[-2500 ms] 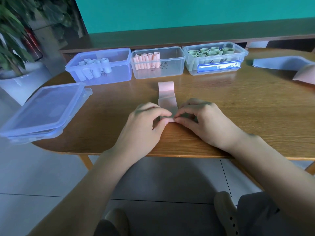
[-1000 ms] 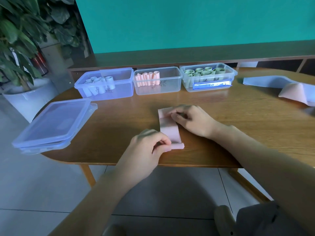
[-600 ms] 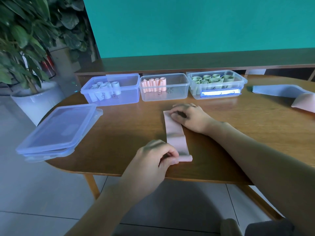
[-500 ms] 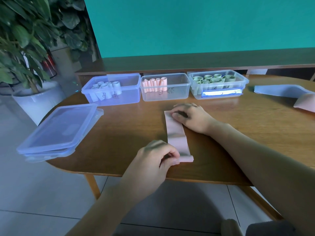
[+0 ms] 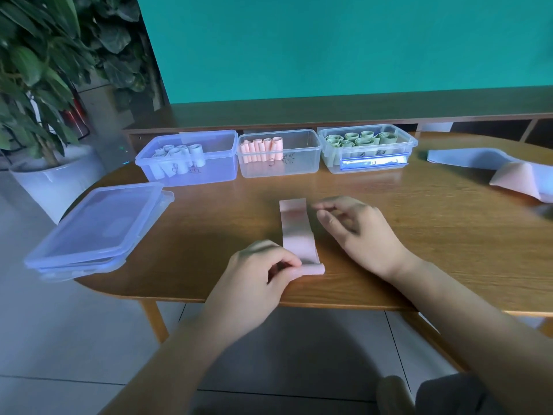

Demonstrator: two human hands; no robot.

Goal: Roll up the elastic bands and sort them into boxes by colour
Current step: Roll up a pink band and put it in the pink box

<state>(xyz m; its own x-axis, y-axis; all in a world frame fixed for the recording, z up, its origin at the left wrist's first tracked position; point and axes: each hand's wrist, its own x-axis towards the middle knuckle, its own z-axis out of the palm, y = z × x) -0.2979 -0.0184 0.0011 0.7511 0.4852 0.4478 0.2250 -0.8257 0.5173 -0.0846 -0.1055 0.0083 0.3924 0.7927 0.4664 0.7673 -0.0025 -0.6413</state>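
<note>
A pink elastic band (image 5: 296, 232) lies flat on the wooden table (image 5: 419, 244), running away from me, with its near end rolled into a small coil. My left hand (image 5: 263, 271) pinches that coil at the near edge. My right hand (image 5: 356, 229) hovers just right of the band with loosely bent fingers, off the band and holding nothing. At the back stand three clear boxes: a blue-tinted box (image 5: 215, 166) with pale blue rolls, a middle box (image 5: 299, 163) with pink rolls, and a right box (image 5: 371, 163) with green rolls.
Stacked blue lids (image 5: 98, 226) lie at the table's left edge. Unrolled bands, blue and pink (image 5: 508, 175), lie at the far right. A potted plant (image 5: 45, 85) stands on the floor to the left. A low wooden shelf runs behind the table.
My right hand has lifted off the band's far end and drawn back to the right. My left hand still pinches the rolled near end.
</note>
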